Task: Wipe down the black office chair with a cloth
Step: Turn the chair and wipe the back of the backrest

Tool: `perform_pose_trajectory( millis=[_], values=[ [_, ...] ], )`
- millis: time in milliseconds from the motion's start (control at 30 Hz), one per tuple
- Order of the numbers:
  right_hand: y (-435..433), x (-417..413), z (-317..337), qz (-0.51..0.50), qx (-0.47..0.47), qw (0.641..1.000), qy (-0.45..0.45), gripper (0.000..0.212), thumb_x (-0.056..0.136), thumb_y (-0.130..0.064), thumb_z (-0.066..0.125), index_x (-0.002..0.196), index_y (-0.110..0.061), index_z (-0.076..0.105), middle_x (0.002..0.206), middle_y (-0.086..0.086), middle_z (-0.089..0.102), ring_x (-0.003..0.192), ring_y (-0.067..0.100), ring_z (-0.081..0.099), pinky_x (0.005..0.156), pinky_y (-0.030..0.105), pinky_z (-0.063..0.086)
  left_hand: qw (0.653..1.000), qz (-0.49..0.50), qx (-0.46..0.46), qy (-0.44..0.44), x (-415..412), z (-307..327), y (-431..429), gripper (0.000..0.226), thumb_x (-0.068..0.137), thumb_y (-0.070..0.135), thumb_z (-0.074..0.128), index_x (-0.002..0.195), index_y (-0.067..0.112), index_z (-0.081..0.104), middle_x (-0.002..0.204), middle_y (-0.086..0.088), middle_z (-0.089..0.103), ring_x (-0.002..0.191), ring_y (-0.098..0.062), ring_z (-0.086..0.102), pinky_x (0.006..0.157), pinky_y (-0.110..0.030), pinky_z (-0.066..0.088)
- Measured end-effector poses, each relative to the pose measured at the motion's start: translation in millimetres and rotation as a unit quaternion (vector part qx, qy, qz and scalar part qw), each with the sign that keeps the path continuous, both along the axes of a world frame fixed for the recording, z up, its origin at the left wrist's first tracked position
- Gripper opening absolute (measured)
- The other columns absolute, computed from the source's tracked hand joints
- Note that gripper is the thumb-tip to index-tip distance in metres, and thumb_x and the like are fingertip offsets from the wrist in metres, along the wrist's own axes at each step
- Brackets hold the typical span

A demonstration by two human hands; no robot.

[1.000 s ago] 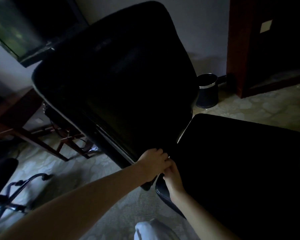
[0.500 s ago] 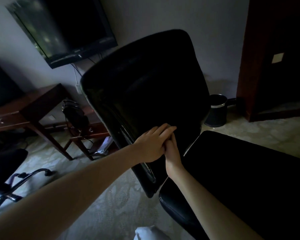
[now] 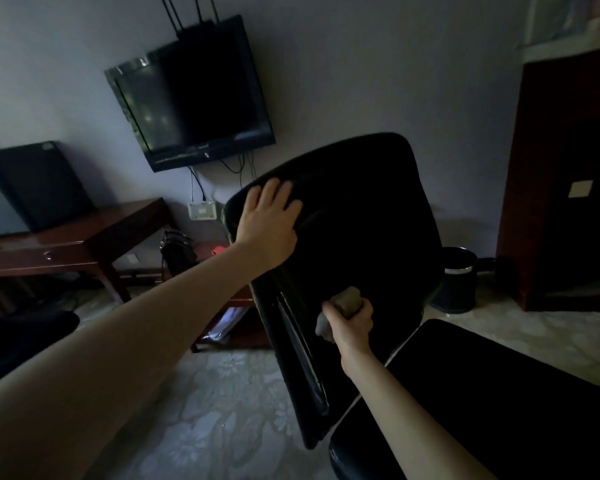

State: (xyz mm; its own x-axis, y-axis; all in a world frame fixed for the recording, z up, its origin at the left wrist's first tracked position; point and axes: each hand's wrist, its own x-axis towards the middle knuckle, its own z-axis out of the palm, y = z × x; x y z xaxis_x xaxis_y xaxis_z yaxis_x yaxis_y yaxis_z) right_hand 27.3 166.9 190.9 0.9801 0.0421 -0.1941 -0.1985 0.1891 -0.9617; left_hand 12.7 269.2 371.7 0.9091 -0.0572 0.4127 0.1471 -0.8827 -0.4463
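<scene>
- Head view, what changed: half a second ago both hands met low on the backrest of the black office chair. Now the left hand has gone up to the backrest's upper left corner, near the centre of the frame. It lies flat there with fingers spread and holds nothing
- The right hand remains lower, just right of centre, its fingers curled tight round a wadded grey cloth held against the backrest's lower part
- What that means, as I judge it: one hand now steadies the chair while the other is placed to wipe, so the backrest is the part in hand. I cannot tell whether the seat, at lower right, has been wiped
- Count: one chair being cleaned, one cloth, two hands, one wall-mounted television at upper centre, one waste bin at right, one wooden desk at left, one dark wood cabinet at far right
</scene>
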Motion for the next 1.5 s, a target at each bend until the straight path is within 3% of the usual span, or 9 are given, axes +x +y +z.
perform_pose_trajectory(
  millis=[100, 200, 533, 733, 867, 1000, 1233, 1333, 1500],
  values=[
    [-2, -2, 4, 0.014, 0.002, 0.998, -0.061, 0.067, 0.081, -0.004, 0.061, 0.14, -0.02, 0.034, 0.137, 0.011, 0.038, 0.112, 0.027, 0.051, 0.09, 0.039, 0.047, 0.99, 0.107, -0.09, -0.008, 3, 15, 8, 0.076, 0.09, 0.038, 0.054, 0.148, 0.025, 0.007, 0.154, -0.019, 0.002, 0.138, -0.046, 0.009, 0.111, -0.054, 0.015],
    [0, -13, 14, 0.053, -0.028, 0.981, -0.182, 0.064, 0.077, -0.002, 0.059, 0.135, -0.025, 0.044, 0.134, 0.003, 0.044, 0.119, 0.016, 0.048, 0.103, 0.038, 0.042, 0.976, 0.143, -0.162, 0.006, 0, 20, 12, 0.08, 0.089, 0.044, 0.056, 0.147, 0.024, 0.005, 0.142, -0.021, 0.027, 0.125, -0.042, 0.033, 0.098, -0.051, 0.035],
    [11, -37, 72, 0.114, -0.176, 0.896, -0.393, 0.044, 0.092, -0.009, 0.053, 0.136, -0.014, 0.047, 0.149, 0.003, 0.03, 0.136, 0.019, 0.025, 0.106, 0.016, 0.013, 0.978, 0.146, -0.147, -0.015, -31, 17, 4, 0.077, 0.089, 0.046, 0.053, 0.147, 0.021, 0.009, 0.138, -0.021, 0.033, 0.124, -0.042, 0.036, 0.099, -0.049, 0.036],
    [7, -57, 92, 0.1, -0.182, 0.863, -0.46, 0.043, 0.084, -0.004, 0.057, 0.127, -0.006, 0.056, 0.142, 0.008, 0.044, 0.128, 0.025, 0.038, 0.106, 0.019, 0.019, 0.98, 0.156, -0.117, -0.039, -67, 13, -10, 0.073, 0.093, 0.049, 0.046, 0.147, 0.019, 0.009, 0.138, -0.022, 0.032, 0.122, -0.04, 0.037, 0.094, -0.043, 0.04],
    [-14, -75, 68, 0.099, -0.165, 0.841, -0.505, 0.048, 0.078, -0.021, 0.041, 0.118, -0.01, 0.064, 0.135, 0.006, 0.05, 0.12, 0.018, 0.042, 0.104, 0.023, 0.028, 0.98, 0.176, -0.084, -0.048, -93, 9, -26, 0.074, 0.094, 0.05, 0.042, 0.148, 0.016, 0.005, 0.14, -0.025, 0.029, 0.123, -0.04, 0.037, 0.093, -0.041, 0.041],
    [-50, -90, 48, 0.137, -0.171, 0.856, -0.468, 0.053, 0.074, -0.019, 0.045, 0.124, -0.021, 0.061, 0.135, -0.013, 0.04, 0.123, 0.01, 0.037, 0.104, 0.012, 0.022, 0.974, 0.207, -0.07, -0.053, -115, 7, -48, 0.073, 0.095, 0.049, 0.038, 0.148, 0.012, 0.004, 0.14, -0.028, 0.028, 0.123, -0.041, 0.037, 0.093, -0.04, 0.041],
    [-81, -123, 53, 0.194, -0.104, 0.902, -0.371, 0.045, 0.079, -0.056, 0.054, 0.118, -0.035, 0.061, 0.138, -0.016, 0.043, 0.131, 0.005, 0.036, 0.111, 0.034, 0.032, 0.964, 0.253, -0.055, -0.054, -146, 9, -89, 0.071, 0.097, 0.046, 0.035, 0.147, 0.006, 0.005, 0.138, -0.033, 0.029, 0.12, -0.041, 0.04, 0.089, -0.038, 0.042],
    [-89, -130, 57, 0.166, -0.051, 0.919, -0.353, 0.017, 0.087, -0.033, 0.06, 0.099, -0.044, 0.061, 0.117, -0.02, 0.057, 0.114, 0.0, 0.051, 0.103, 0.031, 0.042, 0.966, 0.246, -0.061, -0.054, -157, 10, -100, 0.069, 0.097, 0.046, 0.034, 0.147, 0.006, 0.006, 0.139, -0.033, 0.027, 0.123, -0.041, 0.038, 0.092, -0.039, 0.041],
    [-107, -136, 46, 0.17, 0.0, 0.931, -0.324, 0.033, 0.089, -0.006, 0.057, 0.099, -0.037, 0.059, 0.096, -0.01, 0.064, 0.088, 0.004, 0.062, 0.078, 0.019, 0.05, 0.975, 0.196, -0.073, -0.072, -177, 10, -107, 0.066, 0.097, 0.046, 0.034, 0.147, 0.008, 0.013, 0.137, -0.028, 0.032, 0.123, -0.039, 0.038, 0.089, -0.037, 0.043]
  ],
)
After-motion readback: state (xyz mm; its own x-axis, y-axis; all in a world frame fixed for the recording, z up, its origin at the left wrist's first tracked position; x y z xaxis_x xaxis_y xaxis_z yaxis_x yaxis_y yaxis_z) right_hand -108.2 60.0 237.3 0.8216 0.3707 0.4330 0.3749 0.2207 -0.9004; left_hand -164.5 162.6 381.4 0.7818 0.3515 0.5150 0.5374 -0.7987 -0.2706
